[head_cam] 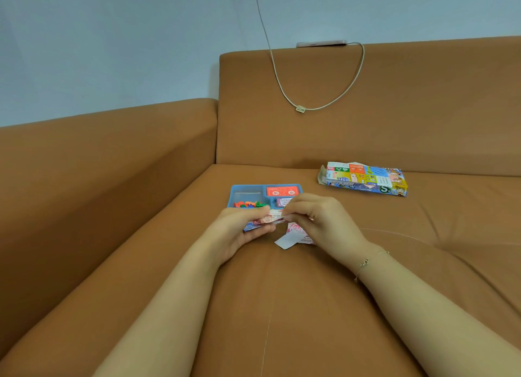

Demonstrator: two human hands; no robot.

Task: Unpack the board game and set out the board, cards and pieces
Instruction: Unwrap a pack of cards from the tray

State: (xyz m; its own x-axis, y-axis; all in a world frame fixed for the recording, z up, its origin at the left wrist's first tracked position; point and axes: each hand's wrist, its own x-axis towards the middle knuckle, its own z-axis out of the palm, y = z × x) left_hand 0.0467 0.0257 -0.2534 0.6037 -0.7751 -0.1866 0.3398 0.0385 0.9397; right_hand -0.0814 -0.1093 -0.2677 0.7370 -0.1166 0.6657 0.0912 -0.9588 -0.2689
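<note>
My left hand [239,230] grips a small stack of paper game notes [269,218] from below. My right hand [318,221] pinches the top note at the stack's right end. More pink and white notes [293,237] lie on the sofa seat under my right hand. Just behind my hands sits a blue plastic tray [239,190]; it holds small coloured pieces [249,204] in its left compartment, a red card deck [282,191] at the back right and a purple deck [283,201] below that. The colourful game box [366,179] lies flat to the right, one end flap open.
Everything rests on a brown sofa seat [282,306]. The armrest [107,156] rises at the left and the backrest [394,108] stands behind. A phone [321,44] lies on top of the backrest, and its cable [318,106] hangs down in a loop.
</note>
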